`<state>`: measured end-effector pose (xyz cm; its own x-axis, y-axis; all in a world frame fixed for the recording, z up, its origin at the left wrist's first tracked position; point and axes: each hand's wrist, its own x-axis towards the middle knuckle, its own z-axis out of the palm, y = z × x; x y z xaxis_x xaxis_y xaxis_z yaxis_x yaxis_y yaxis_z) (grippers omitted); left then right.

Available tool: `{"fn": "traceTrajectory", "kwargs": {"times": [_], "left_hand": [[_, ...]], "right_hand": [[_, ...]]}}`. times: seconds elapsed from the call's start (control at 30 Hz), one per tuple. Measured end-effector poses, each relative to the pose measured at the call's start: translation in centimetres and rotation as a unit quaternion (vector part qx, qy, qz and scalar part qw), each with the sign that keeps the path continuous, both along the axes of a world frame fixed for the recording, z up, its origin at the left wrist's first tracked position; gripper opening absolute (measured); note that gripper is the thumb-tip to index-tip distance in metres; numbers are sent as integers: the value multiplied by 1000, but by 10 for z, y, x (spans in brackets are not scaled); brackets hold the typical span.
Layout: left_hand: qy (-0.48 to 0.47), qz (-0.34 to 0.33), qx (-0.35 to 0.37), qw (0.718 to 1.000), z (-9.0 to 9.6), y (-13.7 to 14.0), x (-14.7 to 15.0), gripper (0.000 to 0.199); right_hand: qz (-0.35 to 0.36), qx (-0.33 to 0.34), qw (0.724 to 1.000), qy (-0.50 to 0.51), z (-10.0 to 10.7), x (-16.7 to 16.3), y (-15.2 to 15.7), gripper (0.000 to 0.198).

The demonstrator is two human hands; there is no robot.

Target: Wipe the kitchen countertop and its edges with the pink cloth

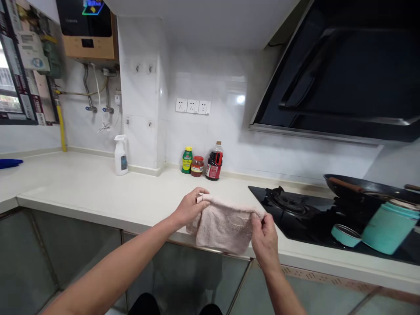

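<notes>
A pale pink cloth (226, 225) hangs stretched between my two hands, over the front edge of the white countertop (98, 192). My left hand (193, 204) pinches its upper left corner between thumb and fingers. At the upper right corner, my right hand (265, 234) grips the cloth with the thumb on top and the fingers curled. The lower part of the cloth droops loosely, folded in layers on the left side.
Behind the cloth stand a green bottle (187, 160), a red-lidded jar (197, 166) and a dark sauce bottle (214, 162). Further left is a white spray bottle (121, 156). On the right, the black gas stove (305, 227) bears a wok (377, 189), a turquoise canister (390, 227) and a small turquoise container (346, 236).
</notes>
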<state>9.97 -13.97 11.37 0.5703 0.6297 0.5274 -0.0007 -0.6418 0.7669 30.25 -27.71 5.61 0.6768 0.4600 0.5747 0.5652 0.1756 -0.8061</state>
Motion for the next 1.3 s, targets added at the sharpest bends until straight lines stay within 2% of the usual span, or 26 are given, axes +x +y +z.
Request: {"fn": "traceTrajectory", "kwargs": {"times": [0.1,0.17,0.27,0.33,0.43,0.5,0.57,0.67,0.73,0.8,0.93,1.1,1.2,1.3], "left_hand": [[-42,-38,-92,994,10,-5,0,38],[-24,-28,-116,993,5,-2,0,40],[79,70,-50,993,-13,14,1,33],[164,152,15,975,-27,26,2,30],[216,229,57,948,-46,37,-1,44],[214,232,104,943,-57,37,-6,52],[219,171,192,941,-69,32,-13,51],[249,43,305,918,-87,23,-20,61],[282,7,335,899,-98,19,-23,72],[306,4,346,887,-107,18,-25,79],[303,35,354,884,-122,16,-31,79],[275,50,324,904,-130,22,-61,64],[226,97,248,937,-124,46,-102,48],[143,221,122,957,-111,83,-159,41]], "right_hand": [[-30,61,998,-12,14,2,2,47],[-24,57,998,-27,13,6,7,48],[-27,-50,995,-79,-2,10,25,46],[-34,-120,986,-113,-17,11,40,40],[-34,-155,975,-153,-37,7,55,31],[-11,-151,965,-213,-47,4,57,35],[66,-160,933,-315,-54,0,55,39],[173,-245,837,-457,-58,-5,52,51],[177,-314,793,-491,-56,-10,52,67],[162,-350,775,-501,-50,-15,53,77],[130,-351,761,-530,-42,-26,57,87],[131,-321,759,-550,-56,-47,72,91],[137,-327,758,-548,-63,-79,89,93],[143,-328,759,-544,-59,-126,109,94]]}}
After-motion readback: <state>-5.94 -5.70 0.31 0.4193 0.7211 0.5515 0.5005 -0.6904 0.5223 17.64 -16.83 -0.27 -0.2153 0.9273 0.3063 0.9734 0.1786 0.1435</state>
